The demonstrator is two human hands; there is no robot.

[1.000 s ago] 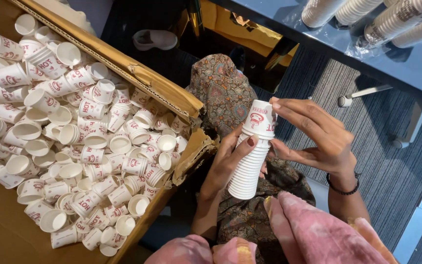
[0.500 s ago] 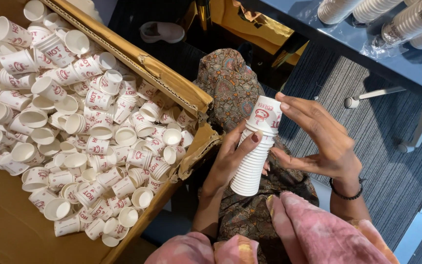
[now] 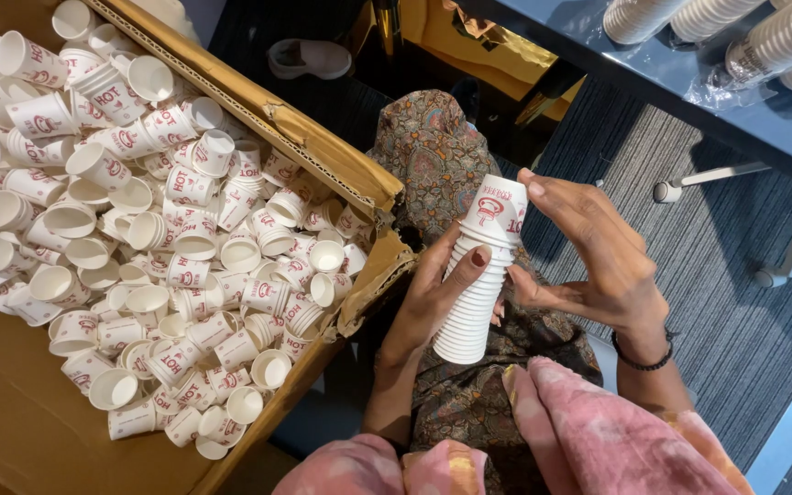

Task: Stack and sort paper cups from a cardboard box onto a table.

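Two hands on one nested stack

I have the left hand (image 3: 433,293) wrapped round the tall nested stack of white paper cups (image 3: 480,275), fingers closed on its side. My right hand (image 3: 588,257) pinches the top cup, held over my lap beside the open brown cardboard box (image 3: 323,137) of loose cups. Stacking looks under way; seating that top cup squarely seems next.

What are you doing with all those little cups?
A person is holding a stack of white paper cups with both hands: the left hand wraps the side, and the right hand rests on the top end. Beside them sits a big cardboard box full of loose cups with red print. More stacked cups lie on a blue table nearby.
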